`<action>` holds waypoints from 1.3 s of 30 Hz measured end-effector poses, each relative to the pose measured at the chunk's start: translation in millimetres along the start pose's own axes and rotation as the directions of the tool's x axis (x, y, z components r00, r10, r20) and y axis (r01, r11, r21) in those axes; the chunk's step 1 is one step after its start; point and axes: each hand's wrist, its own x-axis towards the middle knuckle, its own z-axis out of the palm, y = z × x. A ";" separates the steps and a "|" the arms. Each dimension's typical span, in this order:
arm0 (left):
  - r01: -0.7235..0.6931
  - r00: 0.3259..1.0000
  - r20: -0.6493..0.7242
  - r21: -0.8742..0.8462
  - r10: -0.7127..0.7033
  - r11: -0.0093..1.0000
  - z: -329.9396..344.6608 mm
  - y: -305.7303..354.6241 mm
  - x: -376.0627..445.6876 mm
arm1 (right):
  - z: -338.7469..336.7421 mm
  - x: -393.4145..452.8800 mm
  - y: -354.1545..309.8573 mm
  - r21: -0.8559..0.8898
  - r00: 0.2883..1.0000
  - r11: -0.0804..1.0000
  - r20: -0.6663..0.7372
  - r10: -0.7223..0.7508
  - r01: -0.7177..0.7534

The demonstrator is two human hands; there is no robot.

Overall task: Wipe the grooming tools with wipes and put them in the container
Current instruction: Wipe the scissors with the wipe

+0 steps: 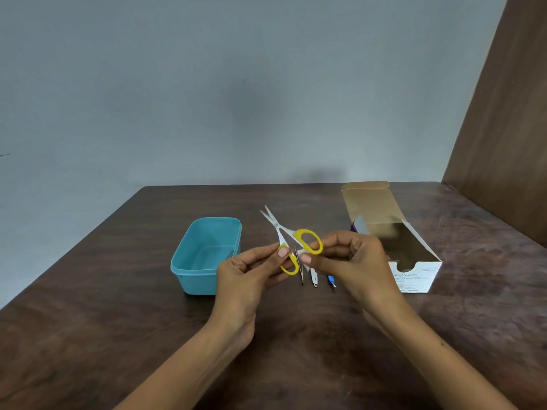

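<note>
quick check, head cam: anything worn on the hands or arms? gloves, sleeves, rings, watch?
Nothing worn that shows. The left hand and right hand are both bare, with no gloves. No rings are visible on the fingers and no watch or band at either wrist. Both forearms are bare down to the bottom edge of the frame, so no sleeve is in view. Fingernails look short and unpainted.

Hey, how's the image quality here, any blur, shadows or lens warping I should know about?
Head view: wide-angle lens bows the table edges; soft overall, the swab box print only partly legible, a blurred smear inside the box; a faint shadow falls on the wall; even light, no harsh glare; the scissors in both hands read fairly clearly.
</note>
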 end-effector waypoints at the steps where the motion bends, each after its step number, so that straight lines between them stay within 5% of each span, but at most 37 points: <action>1: -0.012 1.000 0.006 0.011 0.012 1.000 0.4 -0.2 0.0 | -1.2 0.2 -0.5 -0.071 1.000 0.997 0.007 -0.001 0.002; 5: -0.052 0.999 -0.009 0.053 0.053 0.997 -1.4 -1.3 1.5 | -11.0 3.6 -1.1 -0.361 0.962 0.926 -0.198 -0.190 0.108; 7: -0.074 0.997 -0.005 0.083 0.075 0.994 -1.7 -1.0 1.7 | -13.1 4.7 -2.8 -0.358 0.937 0.916 -0.218 -0.274 0.184; 13: -0.128 0.991 0.069 0.246 0.114 0.961 -0.2 -4.3 0.1 | -6.5 3.2 -3.3 -0.351 0.954 0.888 0.069 -0.291 0.297; 20: -0.218 0.974 0.128 0.338 0.185 0.916 -2.2 -4.6 0.6 | -6.7 6.3 1.5 -0.153 0.989 0.977 0.003 -0.150 0.148; 27: -0.177 0.982 0.125 0.336 0.143 0.925 -3.5 -6.9 0.3 | -12.1 2.3 -2.5 -0.001 0.984 0.990 0.105 0.143 -0.144; 35: -0.203 0.978 0.098 0.286 0.182 0.937 -4.1 -1.1 3.1 | -10.5 0.6 -5.6 0.019 0.993 0.993 0.024 0.113 -0.114; 39: -0.203 0.979 0.086 0.269 0.187 0.941 -4.2 -3.2 3.0 | -7.4 -1.7 -4.7 0.024 0.972 0.973 0.040 0.230 -0.232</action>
